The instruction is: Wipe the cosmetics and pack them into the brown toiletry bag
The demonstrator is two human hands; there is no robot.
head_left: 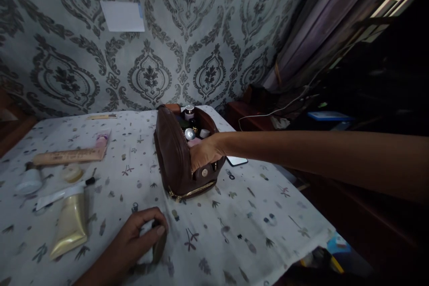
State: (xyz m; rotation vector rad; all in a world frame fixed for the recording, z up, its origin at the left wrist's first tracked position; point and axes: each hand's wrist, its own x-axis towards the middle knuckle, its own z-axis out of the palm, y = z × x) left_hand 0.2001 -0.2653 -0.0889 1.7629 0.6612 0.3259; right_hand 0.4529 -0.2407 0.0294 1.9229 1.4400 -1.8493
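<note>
A brown cosmetic bag stands unzipped on the table, packed with several bottles and tubes. My right hand reaches down into its opening from the right, so its fingers are hidden inside. Close to it are a silver-capped container and a white-capped bottle in the bag. In front of the bag, my left hand rests low over the cloth, thumb and fingers curled round a small dark olive item whose kind I cannot make out.
On the left lie a gold tube, a white tube, a long peach tube, a round jar and a white container. A phone lies beside the bag. A patterned cloth covers the table; a wall stands behind.
</note>
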